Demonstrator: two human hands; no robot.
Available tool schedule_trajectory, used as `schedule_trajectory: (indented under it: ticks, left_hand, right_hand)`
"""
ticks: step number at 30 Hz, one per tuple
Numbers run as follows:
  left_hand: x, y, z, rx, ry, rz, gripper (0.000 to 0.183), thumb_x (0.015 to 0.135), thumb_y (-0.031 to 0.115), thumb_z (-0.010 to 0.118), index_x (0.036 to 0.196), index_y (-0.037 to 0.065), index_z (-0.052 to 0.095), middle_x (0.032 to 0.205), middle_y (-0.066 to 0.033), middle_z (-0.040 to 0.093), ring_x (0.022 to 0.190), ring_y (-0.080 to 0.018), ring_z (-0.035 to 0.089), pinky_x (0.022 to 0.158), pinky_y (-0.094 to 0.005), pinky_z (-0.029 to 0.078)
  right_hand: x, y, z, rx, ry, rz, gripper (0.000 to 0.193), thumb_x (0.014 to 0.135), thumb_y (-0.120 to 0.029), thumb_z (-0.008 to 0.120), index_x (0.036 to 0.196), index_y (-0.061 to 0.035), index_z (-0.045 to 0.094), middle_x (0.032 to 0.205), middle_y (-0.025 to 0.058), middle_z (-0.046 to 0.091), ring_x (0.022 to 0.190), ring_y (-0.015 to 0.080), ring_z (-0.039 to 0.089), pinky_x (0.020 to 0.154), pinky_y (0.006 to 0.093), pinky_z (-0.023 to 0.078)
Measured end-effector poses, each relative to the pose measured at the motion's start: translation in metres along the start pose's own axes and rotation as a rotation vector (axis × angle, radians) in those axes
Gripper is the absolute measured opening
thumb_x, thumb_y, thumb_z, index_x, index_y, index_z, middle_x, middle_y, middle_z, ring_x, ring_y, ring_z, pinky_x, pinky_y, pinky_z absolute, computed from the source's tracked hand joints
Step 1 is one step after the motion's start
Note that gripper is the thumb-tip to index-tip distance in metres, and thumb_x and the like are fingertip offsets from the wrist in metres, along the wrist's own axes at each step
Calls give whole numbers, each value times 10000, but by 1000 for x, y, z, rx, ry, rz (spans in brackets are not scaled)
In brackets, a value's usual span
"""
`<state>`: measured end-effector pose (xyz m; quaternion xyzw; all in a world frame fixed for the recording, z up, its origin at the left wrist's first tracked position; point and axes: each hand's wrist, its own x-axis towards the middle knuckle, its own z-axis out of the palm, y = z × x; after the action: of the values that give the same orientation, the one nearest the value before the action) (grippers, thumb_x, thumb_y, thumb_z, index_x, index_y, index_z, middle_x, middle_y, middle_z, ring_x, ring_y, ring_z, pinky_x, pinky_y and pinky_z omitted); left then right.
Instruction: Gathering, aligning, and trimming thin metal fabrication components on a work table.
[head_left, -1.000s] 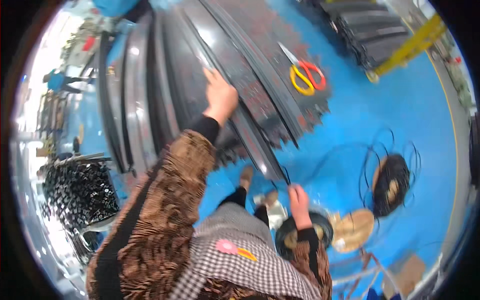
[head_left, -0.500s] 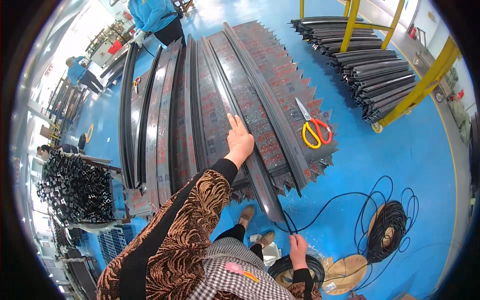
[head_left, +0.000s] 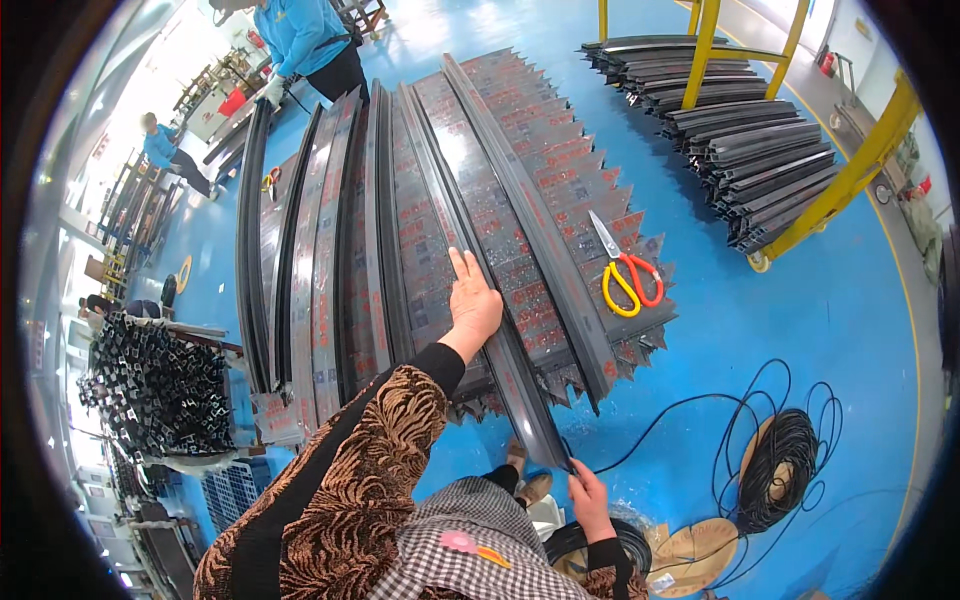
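Note:
My left hand (head_left: 473, 305) rests on a long dark metal profile (head_left: 522, 395), two fingers stretched forward along it. The profile lies lengthwise over a sheet of flat strips, and its near end sticks out past the sheet's edge. At that end my right hand (head_left: 590, 500) is closed in a pinch on a thin black rubber strip (head_left: 640, 435), which trails off to a loose coil (head_left: 778, 470) on the floor. How the strip meets the profile is hidden by my fingers. Scissors (head_left: 632, 285) with red and yellow handles lie to the right of the profile.
More long profiles (head_left: 535, 215) lie side by side on the sheet. A yellow-framed rack (head_left: 765, 140) holds stacked profiles at far right. A co-worker in blue (head_left: 300, 45) stands at the far left end. A second coil (head_left: 625, 545) and a cardboard disc (head_left: 700, 550) are near my feet.
My right hand has come up closer to the profile's near end, with the rubber strip in it. My left hand and the profile have shifted slightly toward me in view.

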<state>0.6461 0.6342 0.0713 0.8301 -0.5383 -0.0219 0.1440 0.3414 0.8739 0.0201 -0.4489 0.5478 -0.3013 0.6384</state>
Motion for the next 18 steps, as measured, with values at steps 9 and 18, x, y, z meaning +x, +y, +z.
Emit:
schedule_trajectory:
  ticks: [9,18]
  left_hand:
    - [-6,-2,0,-32,-34,12,723,744,56,482,1380,-102,177,1458,-332,49,979,-455,517,849,-408,448]
    - [-4,-5,-2,-23,-3,24,731,760,52,478,1405,-67,155,1485,-283,28,1129,-448,462,893,-397,426]
  right_hand:
    - [1,-28,-19,-42,-214,185,394,849,-80,539,1241,-40,538,670,35,560,570,127,480,546,241,392]
    - [71,-77,-77,-586,-23,-530,294,768,-94,620,1051,-18,590,787,78,597,652,244,523,601,318,432]
